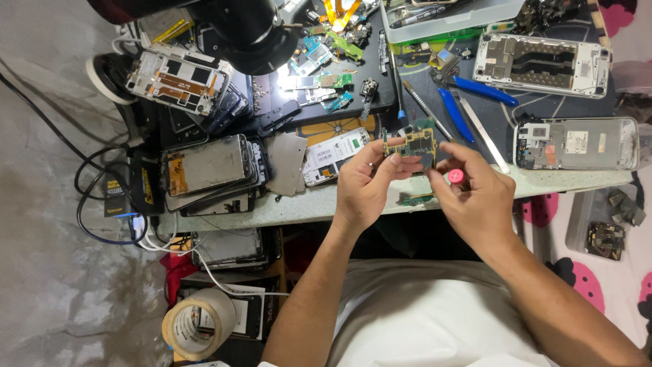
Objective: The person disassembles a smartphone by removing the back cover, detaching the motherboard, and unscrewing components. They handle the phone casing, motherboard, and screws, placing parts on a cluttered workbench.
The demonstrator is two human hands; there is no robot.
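My left hand (363, 185) pinches a small green and gold phone circuit board (411, 144) by its left edge, holding it just above the front edge of the workbench (299, 205). My right hand (475, 194) grips a slim tool with a pink round end cap (456, 176) and sits at the board's right side, fingers curled close to it. The tool's tip is hidden behind the board and my fingers.
Stacks of disassembled phone frames and screens (210, 166) lie at the left. Blue-handled pliers (468, 95) and two open phone chassis (577, 144) lie at the right. A black microscope head (251, 34) hangs above. A tape roll (197, 329) and cables (102, 204) sit lower left.
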